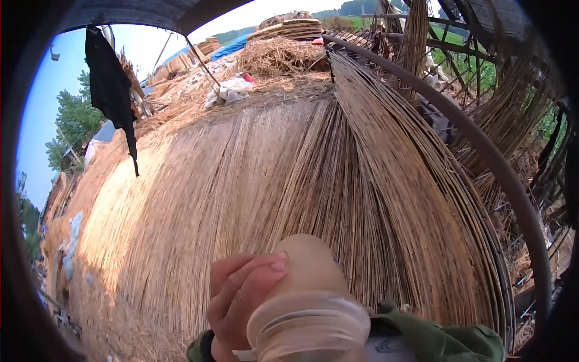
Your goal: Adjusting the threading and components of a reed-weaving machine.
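Head view: stalks (pixel 211 187) partly behind a translucent container (pixel 313 274) (black cloth (pixel 111 84), left)

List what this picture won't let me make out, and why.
All in head view:
Right hand: mostly or wholly hidden by container and right sleeve.
Container's near end: cut off by the lower edge.
Contents, if any: masked by its wall.
Left hand: palm hidden by its own fingers.

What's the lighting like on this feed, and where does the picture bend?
Head view: sun brightens a strip of reeds at left, most of the rest in shade; sky washes out near white at top; the pole at right looks bowed, likely by the fisheye; the bottle in the left hand looms large, close to the lens.
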Demonstrator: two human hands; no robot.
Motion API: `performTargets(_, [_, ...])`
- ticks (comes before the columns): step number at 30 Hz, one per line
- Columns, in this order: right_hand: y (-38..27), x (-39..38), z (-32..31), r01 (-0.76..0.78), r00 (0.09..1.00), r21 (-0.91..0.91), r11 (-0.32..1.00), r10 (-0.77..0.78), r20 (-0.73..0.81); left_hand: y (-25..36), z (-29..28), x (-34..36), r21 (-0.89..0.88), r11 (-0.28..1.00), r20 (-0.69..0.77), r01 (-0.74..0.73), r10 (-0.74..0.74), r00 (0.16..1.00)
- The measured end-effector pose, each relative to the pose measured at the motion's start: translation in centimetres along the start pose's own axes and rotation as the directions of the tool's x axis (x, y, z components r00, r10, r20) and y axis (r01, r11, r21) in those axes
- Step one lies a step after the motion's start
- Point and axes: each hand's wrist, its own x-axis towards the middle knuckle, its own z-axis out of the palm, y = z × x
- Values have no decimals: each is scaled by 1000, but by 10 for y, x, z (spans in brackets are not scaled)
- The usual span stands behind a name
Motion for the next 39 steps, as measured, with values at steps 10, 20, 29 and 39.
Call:
performTargets(10, [-34,-37,-6,61,997,59,996,-58,-58,5,4,6,170,985,-56,37,-28,998])
performTargets(20, [-24,-27,-3,-29,998,-15,999,28,-65,5,6,4,107,988,-54,115,-110,993])
performTargets(29, [-21,-25,-3,11,995,-46,999,-16,-101,8,-1,10,24,996,3,86,-86,996])
performTargets(39, [-30,-29,-11,89,996,49,995,-88,-4,-13,2,5,202,978,-147,45,-15,989])
